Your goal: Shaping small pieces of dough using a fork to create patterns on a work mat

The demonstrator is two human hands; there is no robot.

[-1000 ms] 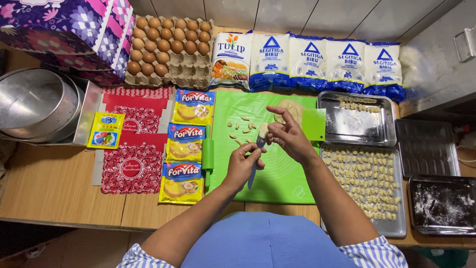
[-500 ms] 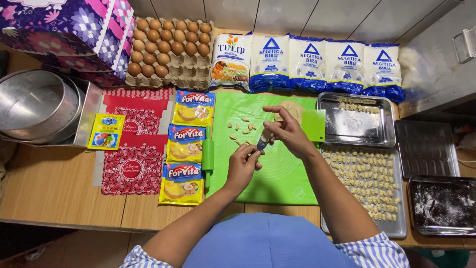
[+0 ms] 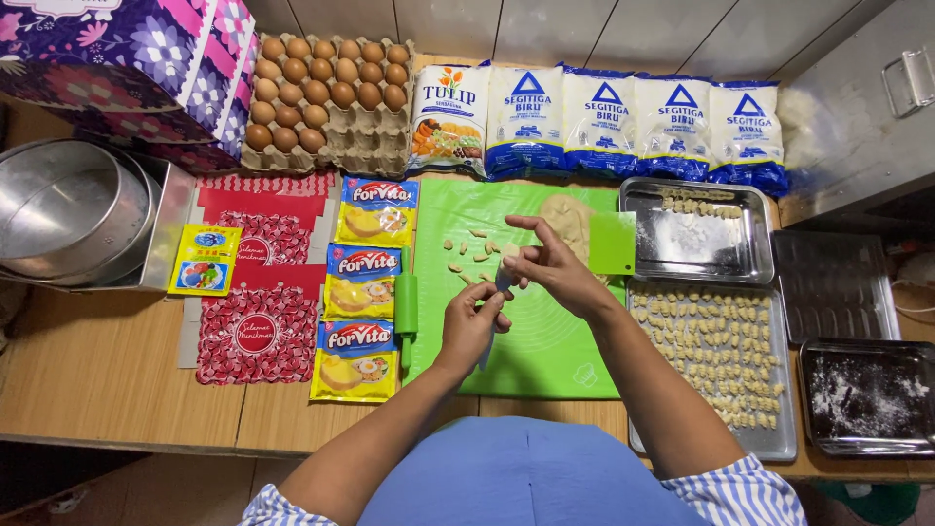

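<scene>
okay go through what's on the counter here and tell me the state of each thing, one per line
Left hand: pinching a thin tool over the mat.
Right hand: fingertips shaping a small dough piece.
Green mat: laid flat, cut dough bits on it.
Dough lump: flattened, partly used.
Egg tray: mostly full, some cups empty.
Long baking tray: covered with shaped pieces.
Flour bags: lying sealed in a row.
Yellow packets: unopened.

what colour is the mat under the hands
Bright green; the mat shows best in the head view.
</scene>
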